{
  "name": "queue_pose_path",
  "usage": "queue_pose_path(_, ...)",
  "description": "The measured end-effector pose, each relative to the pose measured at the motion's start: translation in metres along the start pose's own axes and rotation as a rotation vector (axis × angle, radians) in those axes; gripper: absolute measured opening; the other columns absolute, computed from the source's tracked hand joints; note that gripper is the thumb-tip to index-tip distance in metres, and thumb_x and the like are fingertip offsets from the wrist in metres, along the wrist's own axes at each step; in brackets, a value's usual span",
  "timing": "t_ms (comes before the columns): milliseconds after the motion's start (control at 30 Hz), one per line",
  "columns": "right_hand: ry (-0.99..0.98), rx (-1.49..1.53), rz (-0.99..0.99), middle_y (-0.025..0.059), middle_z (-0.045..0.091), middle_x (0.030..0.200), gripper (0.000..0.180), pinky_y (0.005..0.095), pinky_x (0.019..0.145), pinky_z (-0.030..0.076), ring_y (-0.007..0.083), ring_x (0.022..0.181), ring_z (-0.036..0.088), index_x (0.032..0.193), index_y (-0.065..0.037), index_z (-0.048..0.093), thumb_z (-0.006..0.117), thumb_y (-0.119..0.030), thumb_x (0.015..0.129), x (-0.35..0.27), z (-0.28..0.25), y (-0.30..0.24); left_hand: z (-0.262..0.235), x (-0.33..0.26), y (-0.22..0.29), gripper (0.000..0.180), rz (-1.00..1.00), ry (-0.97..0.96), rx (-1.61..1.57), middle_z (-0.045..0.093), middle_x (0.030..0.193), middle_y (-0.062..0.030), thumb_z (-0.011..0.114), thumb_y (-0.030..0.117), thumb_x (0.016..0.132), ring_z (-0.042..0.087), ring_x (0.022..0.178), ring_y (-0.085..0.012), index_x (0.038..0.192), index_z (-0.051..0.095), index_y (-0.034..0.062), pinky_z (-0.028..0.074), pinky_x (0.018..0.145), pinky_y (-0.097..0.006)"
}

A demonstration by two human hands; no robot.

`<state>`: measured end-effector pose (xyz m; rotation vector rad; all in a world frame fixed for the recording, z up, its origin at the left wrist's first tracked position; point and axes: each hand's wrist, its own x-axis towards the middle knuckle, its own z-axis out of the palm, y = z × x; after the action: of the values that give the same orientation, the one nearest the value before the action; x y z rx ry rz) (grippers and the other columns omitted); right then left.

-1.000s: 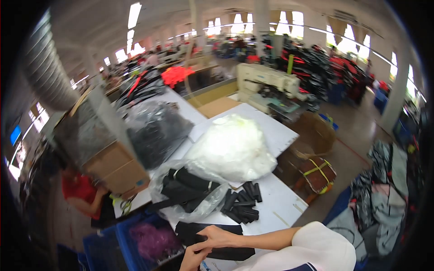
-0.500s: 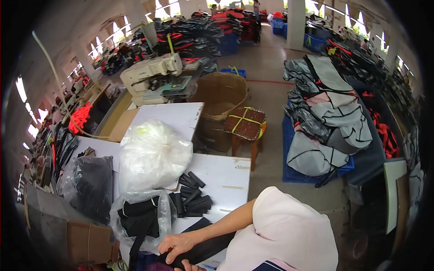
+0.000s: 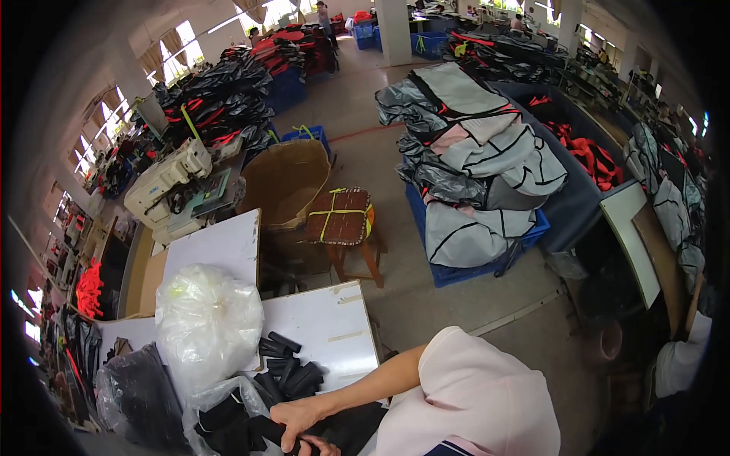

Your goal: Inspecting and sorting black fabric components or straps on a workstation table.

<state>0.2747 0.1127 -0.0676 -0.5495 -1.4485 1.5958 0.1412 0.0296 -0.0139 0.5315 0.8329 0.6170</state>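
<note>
Both hands (image 3: 296,416) (image 3: 322,447) on black fabric (image 3: 359,424) — machine (image 3: 172,176) seemingly lettered

White bag (image 3: 209,323): contents were too cloudy to identify. Left hand (image 3: 322,448), below and right of the white bag: was cut off by the lower edge; its hold could not be told. Black fabric (image 3: 363,420), likewise below and right: lay partly hidden under the right forearm (image 3: 374,382). Co-worker's sleeve (image 3: 684,357), far right of the bag: wearer was mostly lost in the dark rim.
</note>
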Motion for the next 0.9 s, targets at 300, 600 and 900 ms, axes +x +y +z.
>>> queue_pose_path(300, 0.103, -0.054, -0.027, 0.0005, 0.048, 0.046, 0.031, 0.0287, 0.039, 0.032, 0.0087, 0.044, 0.046, 0.051, 0.003, 0.054, 0.077, -0.018, 0.056, -0.024, -0.010, -0.032, 0.016, 0.016, 0.004, 0.031, -0.010, -0.128, 0.055, 0.038, 0.055, -0.0027, 0.049, 0.030, 0.096, 0.031, 0.041, -0.0115, 0.079, 0.051, 0.0044, 0.025, 0.041, -0.024)
queue_pose_path(600, 0.048, -0.120, -0.069, 0.0055, 0.055, 0.052, 0.031, 0.0304, 0.044, 0.038, 0.0110, 0.050, 0.052, 0.061, 0.007, 0.060, 0.073, -0.021, 0.061, -0.010, -0.015, -0.056, 0.054, -0.001, 0.016, 0.020, 0.190, 0.032, 0.121, 0.051, 0.062, -0.0076, 0.053, 0.022, 0.094, 0.048, 0.050, -0.0167, 0.090, 0.055, 0.0028, 0.041, 0.047, -0.028)
queue_pose_path(900, 0.175, 0.015, -0.030, 0.0000, 0.052, 0.053, 0.028, 0.0288, 0.045, 0.034, 0.0103, 0.050, 0.048, 0.062, 0.003, 0.061, 0.076, -0.020, 0.060, -0.010, -0.011, -0.062, 0.042, -0.006, 0.006, 0.023, 0.213, 0.161, 0.137, 0.057, 0.071, -0.0099, 0.055, 0.021, 0.093, 0.055, 0.061, -0.0188, 0.099, 0.055, -0.0012, 0.047, 0.055, -0.028)
